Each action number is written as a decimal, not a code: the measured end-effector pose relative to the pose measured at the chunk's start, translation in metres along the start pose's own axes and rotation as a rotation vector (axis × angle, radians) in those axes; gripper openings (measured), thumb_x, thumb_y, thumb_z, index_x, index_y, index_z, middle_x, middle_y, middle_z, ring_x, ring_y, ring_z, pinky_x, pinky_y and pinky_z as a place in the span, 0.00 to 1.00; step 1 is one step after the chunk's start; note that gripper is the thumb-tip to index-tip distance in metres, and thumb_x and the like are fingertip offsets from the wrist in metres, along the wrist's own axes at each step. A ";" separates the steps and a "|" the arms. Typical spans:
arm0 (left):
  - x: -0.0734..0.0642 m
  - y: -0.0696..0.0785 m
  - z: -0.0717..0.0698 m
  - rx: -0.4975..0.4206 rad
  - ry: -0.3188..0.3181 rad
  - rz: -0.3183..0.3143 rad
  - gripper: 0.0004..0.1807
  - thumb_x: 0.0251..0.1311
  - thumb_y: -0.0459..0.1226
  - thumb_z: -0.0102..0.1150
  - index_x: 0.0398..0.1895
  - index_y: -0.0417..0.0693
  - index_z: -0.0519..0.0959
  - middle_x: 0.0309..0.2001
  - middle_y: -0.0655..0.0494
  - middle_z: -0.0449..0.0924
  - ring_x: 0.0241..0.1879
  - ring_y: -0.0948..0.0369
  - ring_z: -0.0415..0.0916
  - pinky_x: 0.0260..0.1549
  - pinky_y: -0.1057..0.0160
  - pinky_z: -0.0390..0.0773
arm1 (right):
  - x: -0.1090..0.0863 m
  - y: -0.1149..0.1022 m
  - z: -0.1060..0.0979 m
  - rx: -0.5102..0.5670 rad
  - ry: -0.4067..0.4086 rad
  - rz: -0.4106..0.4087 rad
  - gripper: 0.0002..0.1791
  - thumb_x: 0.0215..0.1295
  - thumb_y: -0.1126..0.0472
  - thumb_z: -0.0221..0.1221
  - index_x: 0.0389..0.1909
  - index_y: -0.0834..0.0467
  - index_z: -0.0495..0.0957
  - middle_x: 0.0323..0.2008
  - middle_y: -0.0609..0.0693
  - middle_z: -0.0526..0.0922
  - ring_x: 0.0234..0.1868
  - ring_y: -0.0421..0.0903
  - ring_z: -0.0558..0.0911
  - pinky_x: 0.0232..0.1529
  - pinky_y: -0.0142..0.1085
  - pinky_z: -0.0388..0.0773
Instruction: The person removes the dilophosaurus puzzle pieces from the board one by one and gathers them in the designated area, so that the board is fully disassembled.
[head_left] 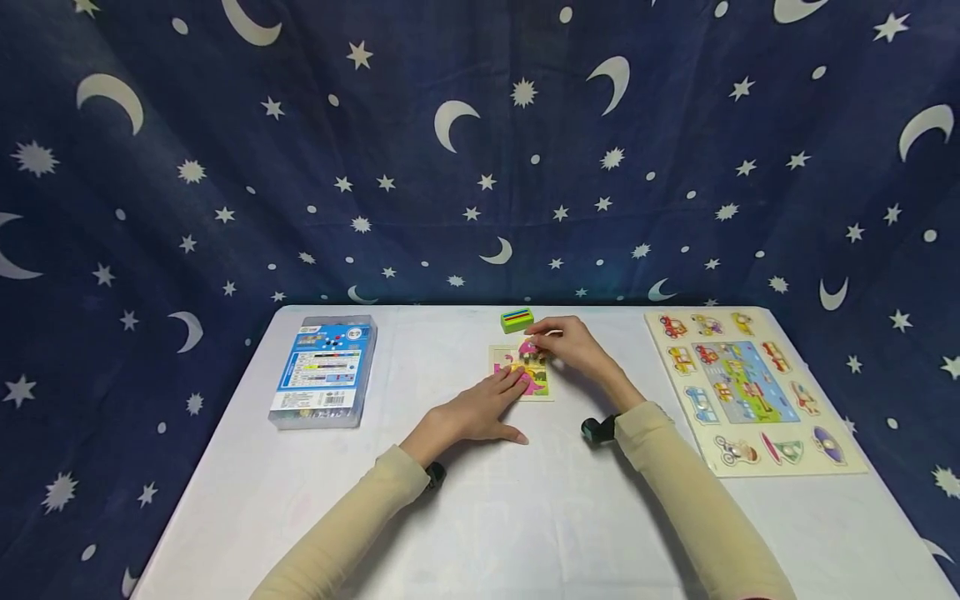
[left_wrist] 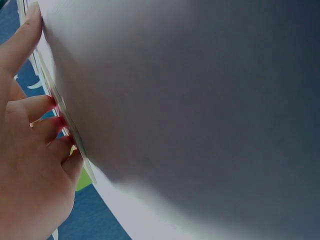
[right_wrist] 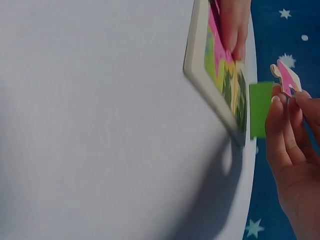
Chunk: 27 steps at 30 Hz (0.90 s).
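Observation:
A small jigsaw puzzle board [head_left: 542,397] with a pink and green picture lies at the table's middle. My left hand [head_left: 480,412] rests on it, fingertips pressing the pink and yellow part, thumb stretched out to the side on the table. Above the board's far right part, my right hand [head_left: 576,345] pinches a pink and white jigsaw piece [right_wrist: 288,81] between thumb and fingers. That piece is raised off the board in the right wrist view, with a knob at one end. Part of the puzzle picture is hidden under the left fingers.
A green box [head_left: 517,320] with coloured stripes stands just behind the puzzle. On the left lies a clear plastic case [head_left: 322,372] with a blue and white label. A large vehicle peg puzzle [head_left: 750,383] lies on the right. A starry blue curtain [head_left: 480,167] hangs behind the table.

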<state>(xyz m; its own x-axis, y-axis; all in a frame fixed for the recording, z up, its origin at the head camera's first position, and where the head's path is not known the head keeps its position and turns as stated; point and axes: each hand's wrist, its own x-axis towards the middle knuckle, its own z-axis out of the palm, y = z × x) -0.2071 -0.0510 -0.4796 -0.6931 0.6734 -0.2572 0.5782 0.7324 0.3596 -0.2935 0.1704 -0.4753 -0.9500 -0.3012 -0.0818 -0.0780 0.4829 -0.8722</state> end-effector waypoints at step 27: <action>-0.004 0.000 -0.002 -0.019 0.001 0.022 0.55 0.64 0.61 0.64 0.84 0.49 0.48 0.85 0.53 0.41 0.84 0.55 0.36 0.81 0.55 0.47 | -0.019 0.035 -0.041 -0.178 0.047 0.055 0.11 0.69 0.63 0.63 0.47 0.63 0.88 0.45 0.59 0.89 0.37 0.47 0.79 0.36 0.33 0.76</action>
<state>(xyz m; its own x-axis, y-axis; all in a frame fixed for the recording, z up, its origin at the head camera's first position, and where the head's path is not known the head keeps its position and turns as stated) -0.2050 -0.0533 -0.4769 -0.6811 0.6890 -0.2478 0.5849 0.7155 0.3821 -0.2909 0.2263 -0.4842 -0.9672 -0.2332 -0.1007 -0.0737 0.6371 -0.7673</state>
